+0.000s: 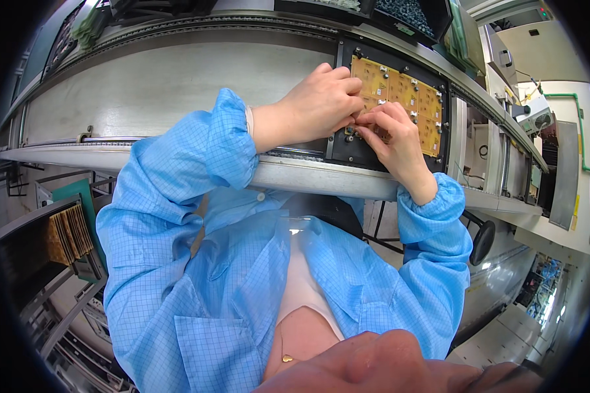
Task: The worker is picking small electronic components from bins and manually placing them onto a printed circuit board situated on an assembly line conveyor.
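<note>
Person (pixel 367 357), blue smock (pixel 403 281), hands (pixel 324 99) at yellow circuit board (pixel 403 92)

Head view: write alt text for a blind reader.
A person's bare left hand and right hand are close together over the lower left of a yellow circuit-board panel in a black frame. Blue checked sleeves cover both arms.

The left grip (pixel 328 98) and right grip (pixel 394 134) (bare hands, blue sleeves (pixel 233 141)) meet over the lower-left part of a yellow circuit-board panel (pixel 410 97) in a black frame (pixel 367 159); anything pinched there is too small to tell.
</note>
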The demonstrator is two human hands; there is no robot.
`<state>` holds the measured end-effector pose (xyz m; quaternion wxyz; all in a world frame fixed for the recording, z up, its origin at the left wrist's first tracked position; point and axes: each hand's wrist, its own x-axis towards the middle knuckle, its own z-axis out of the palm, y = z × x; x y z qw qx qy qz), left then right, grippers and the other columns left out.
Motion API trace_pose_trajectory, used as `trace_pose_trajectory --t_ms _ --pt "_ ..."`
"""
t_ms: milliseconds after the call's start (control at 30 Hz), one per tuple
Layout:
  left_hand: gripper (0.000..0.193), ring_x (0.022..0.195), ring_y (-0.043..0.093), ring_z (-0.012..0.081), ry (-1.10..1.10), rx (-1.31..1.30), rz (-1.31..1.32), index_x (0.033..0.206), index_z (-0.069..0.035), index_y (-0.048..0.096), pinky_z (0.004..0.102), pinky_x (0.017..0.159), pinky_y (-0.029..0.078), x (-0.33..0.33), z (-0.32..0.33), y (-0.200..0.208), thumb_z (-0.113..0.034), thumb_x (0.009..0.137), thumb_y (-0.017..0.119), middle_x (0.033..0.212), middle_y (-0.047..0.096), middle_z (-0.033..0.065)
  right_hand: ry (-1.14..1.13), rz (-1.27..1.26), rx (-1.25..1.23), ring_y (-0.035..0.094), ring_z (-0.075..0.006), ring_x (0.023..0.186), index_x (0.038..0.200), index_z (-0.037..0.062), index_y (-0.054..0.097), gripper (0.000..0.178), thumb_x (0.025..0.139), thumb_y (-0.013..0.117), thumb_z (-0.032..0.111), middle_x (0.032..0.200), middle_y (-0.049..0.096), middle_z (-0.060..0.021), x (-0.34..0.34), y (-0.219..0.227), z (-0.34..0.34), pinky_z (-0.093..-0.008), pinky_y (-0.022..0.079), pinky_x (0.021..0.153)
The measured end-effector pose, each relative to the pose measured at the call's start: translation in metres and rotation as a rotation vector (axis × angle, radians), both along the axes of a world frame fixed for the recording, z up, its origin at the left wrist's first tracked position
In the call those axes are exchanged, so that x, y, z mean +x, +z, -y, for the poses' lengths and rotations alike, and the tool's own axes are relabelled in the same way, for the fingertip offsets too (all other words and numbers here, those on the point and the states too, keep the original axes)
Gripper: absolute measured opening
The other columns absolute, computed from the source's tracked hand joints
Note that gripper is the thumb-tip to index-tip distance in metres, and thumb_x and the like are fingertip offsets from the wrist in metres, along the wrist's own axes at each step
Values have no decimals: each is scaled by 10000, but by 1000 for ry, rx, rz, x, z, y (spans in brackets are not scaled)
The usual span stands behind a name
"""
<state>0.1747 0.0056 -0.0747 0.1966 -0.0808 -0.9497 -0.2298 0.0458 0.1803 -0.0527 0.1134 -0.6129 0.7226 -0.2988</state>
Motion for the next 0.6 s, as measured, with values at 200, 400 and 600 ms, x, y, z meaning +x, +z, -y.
trace_pose_trajectory --t_ms 200,400,600 --pt "145 980 539 257 -4 89 47 863 -117 648 410 788 402 9 -1 10 -175 770 744 936 562 41 133 -28 -16 618 -210 829 951 15 702 128 832 711 -30 900 637 -85 -9 -1 2 -314 522 655" --pt "163 976 533 251 -47 60 20 858 -117 650 408 805 405 8 -7 7 -154 741 758 938 558 36 -36 238 65 630 -263 764 936 8 672 80 858 689 7 870 624 -120 -7 -2 -6 -349 526 666" --pt "96 927 513 239 -82 1 48 860 -125 656 386 812 397 4 -11 6 -110 779 705 904 538 26 -17 205 47 640 -251 742 965 6 681 100 865 690 7 867 626 -115 -5 3 -11 -334 534 662"
